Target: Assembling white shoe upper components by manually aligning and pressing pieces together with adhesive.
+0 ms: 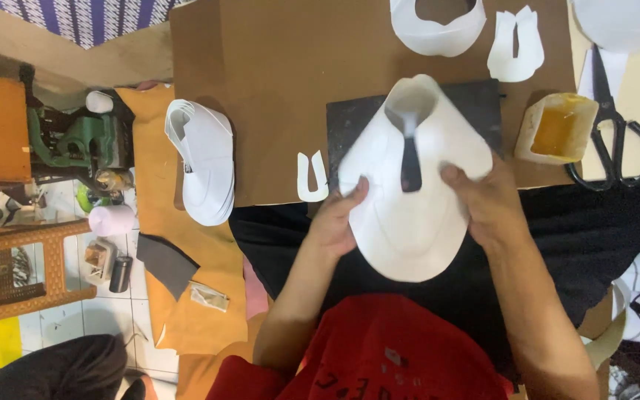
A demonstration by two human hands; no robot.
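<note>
Over a brown work board (283, 67), a person in a red shirt holds a white shoe upper (412, 215) flat between both hands, seen from a head-worn camera looking down. The left hand (335, 222) clasps the piece at its left edge, thumb lying across the top surface and fingers tucked beneath. The right hand (483, 200) grips the opposite edge the same way, thumb pressing near the dark slot that runs down the middle of the piece. The upper spans the gap between the two hands, its rounded toe end pointing back toward the person's lap and its open collar end reaching out over a dark cutting mat (353, 118) on the board.

Just left of the left hand lies a small white U-shaped cutout (311, 178). Farther left, a stack of white shoe parts (205, 159) rests at the board's edge. Near the top of the board sit a curved white collar piece (438, 30) and a white tongue-shaped piece (516, 44). To the right of the mat stands an open tub of yellow glue (557, 127), and beside it a pair of black scissors (616, 126). A green machine (75, 141) stands on the floor at left.
</note>
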